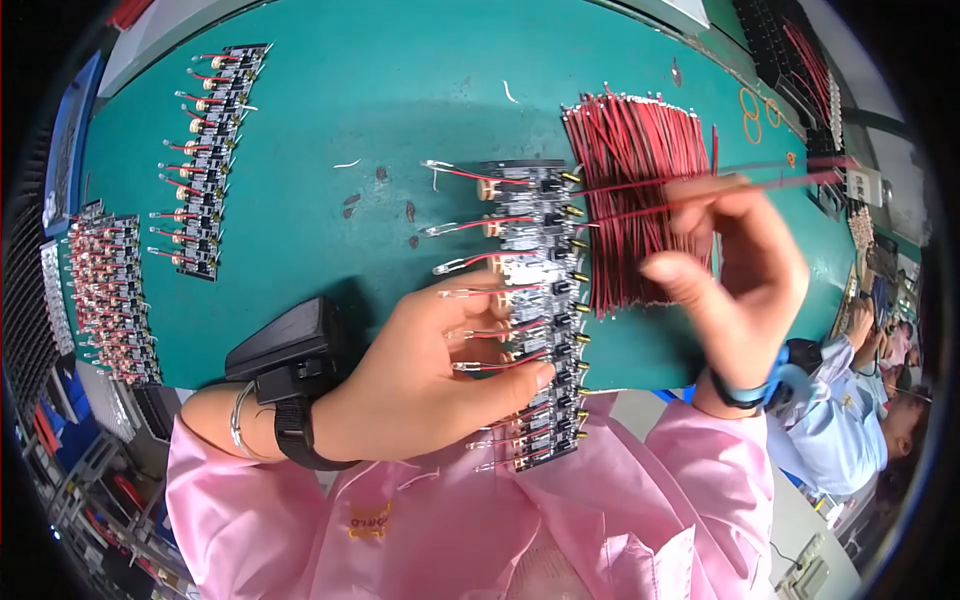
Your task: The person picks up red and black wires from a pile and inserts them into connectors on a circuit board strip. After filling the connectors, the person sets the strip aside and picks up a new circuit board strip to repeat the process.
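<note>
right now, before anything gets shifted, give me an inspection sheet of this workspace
Surface: green tabletop, dark marks or specks on it.
Job's things: circuit-board strip in hand; red wire bundle to its right; another strip and a board pile at left.
Clutter: orange rubber bands; thin white scraps.
Hands: left hand grips the held strip; right hand blurred, at loose red wires, grip unclear.
Cables: power cables on the tabletop, nothing seen.
Surroundings: co-worker in light blue at right.
</note>
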